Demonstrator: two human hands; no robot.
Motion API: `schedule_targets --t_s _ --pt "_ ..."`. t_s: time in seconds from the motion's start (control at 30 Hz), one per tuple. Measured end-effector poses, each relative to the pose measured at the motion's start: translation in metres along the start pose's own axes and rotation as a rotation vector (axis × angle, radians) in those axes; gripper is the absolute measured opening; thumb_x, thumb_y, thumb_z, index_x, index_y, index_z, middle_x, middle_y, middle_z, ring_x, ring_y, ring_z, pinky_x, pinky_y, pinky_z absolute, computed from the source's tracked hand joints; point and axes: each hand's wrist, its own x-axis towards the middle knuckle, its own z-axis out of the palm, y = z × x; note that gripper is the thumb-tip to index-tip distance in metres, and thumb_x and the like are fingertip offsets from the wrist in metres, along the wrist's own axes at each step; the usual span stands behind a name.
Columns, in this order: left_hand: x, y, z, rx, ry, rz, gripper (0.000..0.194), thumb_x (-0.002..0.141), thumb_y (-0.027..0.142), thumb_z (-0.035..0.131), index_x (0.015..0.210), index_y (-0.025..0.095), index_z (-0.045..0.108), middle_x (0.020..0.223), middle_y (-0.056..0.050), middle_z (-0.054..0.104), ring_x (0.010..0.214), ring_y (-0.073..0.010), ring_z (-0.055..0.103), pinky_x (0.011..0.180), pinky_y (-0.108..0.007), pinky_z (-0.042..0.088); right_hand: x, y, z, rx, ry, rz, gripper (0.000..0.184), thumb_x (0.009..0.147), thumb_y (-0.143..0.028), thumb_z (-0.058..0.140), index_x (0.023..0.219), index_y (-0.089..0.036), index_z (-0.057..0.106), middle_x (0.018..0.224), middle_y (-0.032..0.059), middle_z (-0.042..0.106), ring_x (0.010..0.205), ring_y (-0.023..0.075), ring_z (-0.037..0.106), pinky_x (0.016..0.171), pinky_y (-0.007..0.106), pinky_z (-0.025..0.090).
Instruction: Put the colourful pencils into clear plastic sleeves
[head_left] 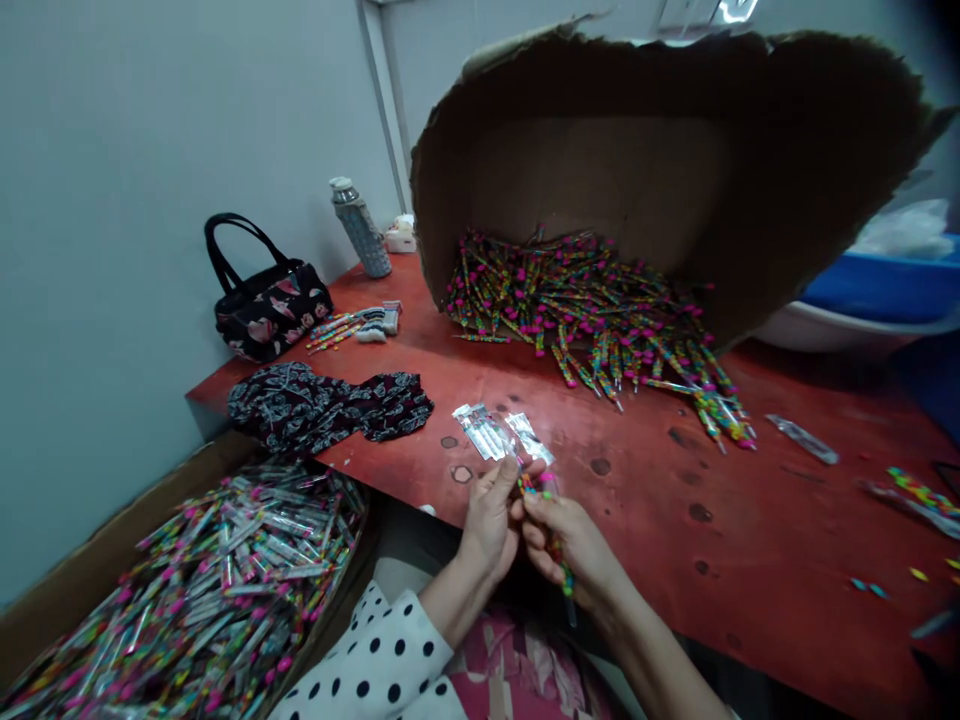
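Note:
At the front edge of the red table my two hands meet, fingers closed. My right hand (568,538) is wrapped round a slim multicoloured segmented pencil (566,580), whose green end pokes out below the fist. My left hand (489,515) pinches at the upper end of the bundle, where a clear plastic sleeve seems to be; the fingers partly hide it. Just beyond my fingertips several clear sleeves (480,430) lie side by side, with another silvery sleeve (529,436) to their right.
A torn cardboard box (660,180) on the red table (637,500) spills loose pencils (570,290). Lower left, another carton (90,545) holds packed pencils (247,570). Dark patterned cloth (330,405), a handbag (274,310) and a flask (361,228) stand left; a blue basin (885,285) is right.

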Motion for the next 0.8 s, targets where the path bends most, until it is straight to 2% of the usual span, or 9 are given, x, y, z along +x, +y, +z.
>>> schedule_targets --t_s 0.1,0.17,0.23,0.3,0.37,0.43,0.53,0.67,0.8 --pt "-0.006 -0.005 0.003 0.015 -0.02 -0.03 0.04 0.069 0.051 0.061 0.066 0.011 0.06 0.039 0.001 0.051 0.029 -0.0072 0.041 0.034 -0.019 0.032 -0.001 0.001 -0.001 -0.247 0.096 -0.103 0.038 0.074 -0.051 0.055 0.064 -0.015 0.052 0.038 -0.0069 0.044 0.025 0.0046 0.037 0.024 0.014 0.023" --pt "-0.008 -0.007 0.003 0.016 -0.01 0.009 0.04 0.07 0.052 0.059 0.061 0.013 0.055 0.039 0.001 0.051 0.028 -0.007 0.04 0.032 -0.018 0.031 -0.002 0.0 -0.002 -0.375 0.131 -0.147 0.04 0.077 -0.05 0.053 0.057 -0.016 0.048 0.035 -0.0062 0.043 0.025 0.0051 0.037 0.025 0.014 0.024" --pt "-0.008 -0.009 0.002 0.031 0.025 0.037 0.04 0.07 0.051 0.06 0.06 0.013 0.054 0.039 0.002 0.049 0.028 -0.0068 0.041 0.032 -0.018 0.03 -0.003 0.0 -0.003 -0.35 0.119 -0.133 0.039 0.077 -0.05 0.053 0.059 -0.016 0.049 0.036 -0.0067 0.044 0.025 0.0047 0.037 0.025 0.014 0.024" --pt "-0.007 -0.009 0.0 0.057 0.04 0.028 0.039 0.069 0.05 0.062 0.064 0.011 0.058 0.041 0.002 0.051 0.03 -0.0064 0.042 0.034 -0.018 0.031 -0.003 0.001 -0.004 -0.225 0.075 -0.064 0.036 0.074 -0.05 0.055 0.066 -0.015 0.052 0.041 -0.0078 0.044 0.025 0.004 0.036 0.024 0.014 0.021" --pt "-0.005 -0.007 -0.003 0.048 0.022 0.025 0.038 0.069 0.047 0.063 0.073 0.01 0.062 0.051 -0.001 0.057 0.037 -0.0067 0.047 0.038 -0.018 0.035 -0.003 0.002 -0.005 -0.138 0.042 -0.005 0.037 0.073 -0.051 0.056 0.073 -0.015 0.054 0.044 -0.0082 0.044 0.025 0.0036 0.036 0.024 0.013 0.02" --pt "-0.002 -0.004 -0.006 -0.011 0.004 0.074 0.035 0.069 0.044 0.064 0.081 0.01 0.063 0.065 -0.004 0.063 0.049 -0.0087 0.055 0.046 -0.019 0.041 -0.003 0.005 -0.008 -0.149 0.061 -0.001 0.038 0.073 -0.052 0.056 0.075 -0.014 0.055 0.044 -0.0081 0.044 0.026 0.0039 0.037 0.024 0.013 0.021" --pt "0.004 0.001 -0.009 -0.057 0.036 0.169 0.028 0.067 0.038 0.068 0.078 0.014 0.061 0.073 -0.003 0.064 0.061 -0.0103 0.059 0.058 -0.021 0.046 -0.002 0.008 -0.01 -0.261 0.124 -0.046 0.037 0.074 -0.052 0.055 0.073 -0.015 0.054 0.044 -0.0076 0.045 0.027 0.0051 0.039 0.025 0.014 0.025" --pt "0.009 0.008 -0.008 0.063 0.072 0.193 0.023 0.065 0.032 0.07 0.065 0.012 0.058 0.059 0.001 0.059 0.05 -0.0071 0.054 0.053 -0.019 0.044 -0.002 0.015 -0.007 -0.387 0.177 -0.159 0.037 0.077 -0.052 0.052 0.067 -0.016 0.051 0.041 -0.0063 0.045 0.029 0.0064 0.04 0.028 0.016 0.028" --pt "0.003 0.015 0.006 0.103 0.059 0.178 0.025 0.063 0.033 0.071 0.059 0.011 0.058 0.055 0.0 0.058 0.047 -0.0077 0.053 0.05 -0.02 0.043 -0.01 0.019 -0.003 -0.371 0.214 -0.317 0.038 0.08 -0.052 0.048 0.079 -0.016 0.055 0.043 -0.0049 0.047 0.033 0.0084 0.041 0.032 0.019 0.031"
